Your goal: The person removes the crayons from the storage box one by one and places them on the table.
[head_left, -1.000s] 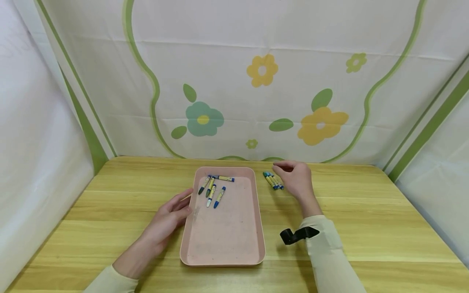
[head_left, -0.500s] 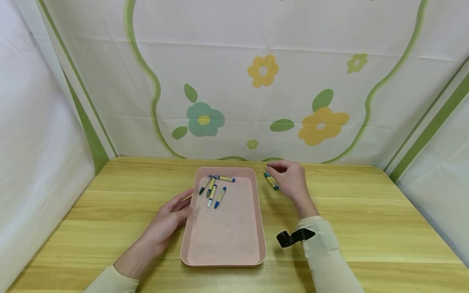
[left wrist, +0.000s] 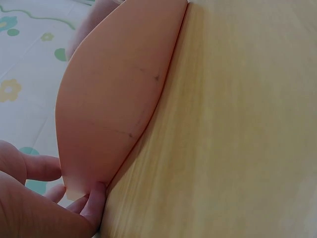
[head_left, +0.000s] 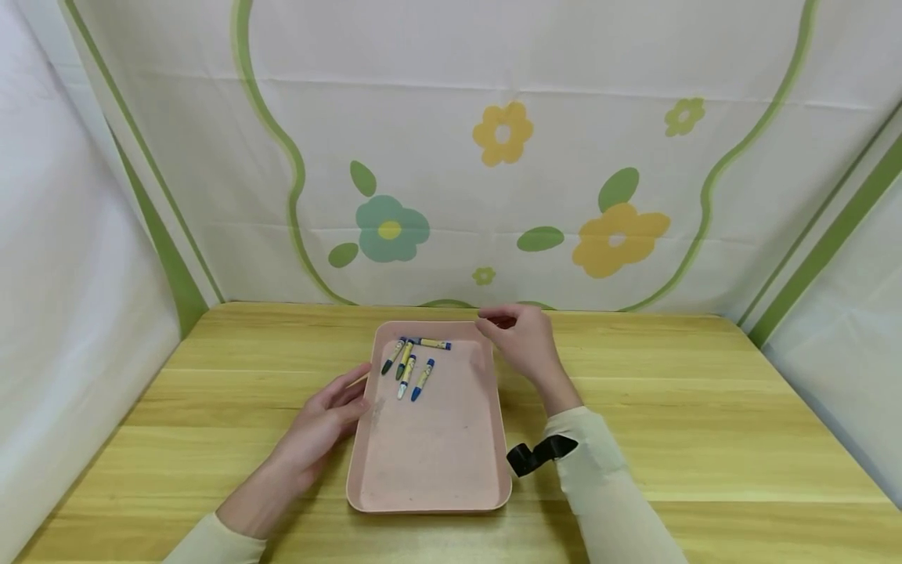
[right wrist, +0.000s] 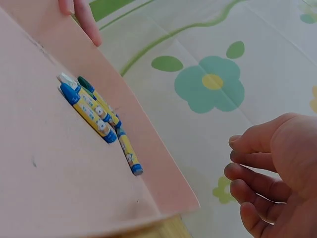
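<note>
A pink tray (head_left: 433, 454) lies on the wooden table, with several yellow-wrapped crayons (head_left: 423, 381) in its far left part. My left hand (head_left: 320, 423) rests against the outside of the tray's left wall, fingers mostly straight. In the left wrist view its thumb and fingertips touch that wall (left wrist: 114, 94). Over the tray's far right corner hovers my right hand (head_left: 523, 345). The right wrist view shows its fingers (right wrist: 262, 183) loosely bent, with nothing visible between them. The crayons right of the tray seen earlier are hidden now, apparently behind this hand.
Wooden table surface (head_left: 705, 423) extends on both sides of the tray. A white cloth with printed flowers (head_left: 451, 157) hangs behind the table's far edge. A black band (head_left: 541, 454) is strapped on the right sleeve.
My right hand has moved left, from beside the loose crayons to above the tray's far right corner, and those crayons have gone out of sight. The left hand and tray have stayed put.
</note>
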`<state>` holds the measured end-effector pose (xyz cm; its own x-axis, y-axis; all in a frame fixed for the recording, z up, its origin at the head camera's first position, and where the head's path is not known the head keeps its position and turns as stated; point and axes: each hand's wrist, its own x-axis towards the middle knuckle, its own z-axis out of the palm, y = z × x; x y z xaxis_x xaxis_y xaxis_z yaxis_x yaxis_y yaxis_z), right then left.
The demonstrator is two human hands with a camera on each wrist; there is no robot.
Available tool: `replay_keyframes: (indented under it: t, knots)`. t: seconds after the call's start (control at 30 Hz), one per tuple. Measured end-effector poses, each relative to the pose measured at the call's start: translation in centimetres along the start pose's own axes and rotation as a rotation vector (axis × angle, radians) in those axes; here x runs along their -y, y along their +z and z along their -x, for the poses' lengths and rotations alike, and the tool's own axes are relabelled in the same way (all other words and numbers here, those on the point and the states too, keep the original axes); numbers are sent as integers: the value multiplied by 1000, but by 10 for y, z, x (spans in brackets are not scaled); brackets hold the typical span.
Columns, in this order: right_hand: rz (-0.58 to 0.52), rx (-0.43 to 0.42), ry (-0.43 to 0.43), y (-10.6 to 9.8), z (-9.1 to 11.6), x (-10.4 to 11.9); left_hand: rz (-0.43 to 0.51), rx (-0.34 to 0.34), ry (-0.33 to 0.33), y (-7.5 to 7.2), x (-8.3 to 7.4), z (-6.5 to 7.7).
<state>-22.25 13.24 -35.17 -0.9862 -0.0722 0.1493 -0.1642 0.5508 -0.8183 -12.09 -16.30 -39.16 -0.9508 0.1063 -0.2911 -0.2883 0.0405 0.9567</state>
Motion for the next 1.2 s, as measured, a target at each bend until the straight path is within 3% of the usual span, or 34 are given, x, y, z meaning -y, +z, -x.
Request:
replay_keyframes:
  t: [0.87,1.2]
  knots:
    - [-1,126,-85,46,-6,43,16,3,-17,-1,-2,1]
    - [36,196,-112,59,-5,40,15,12,-19,-1,-1,0]
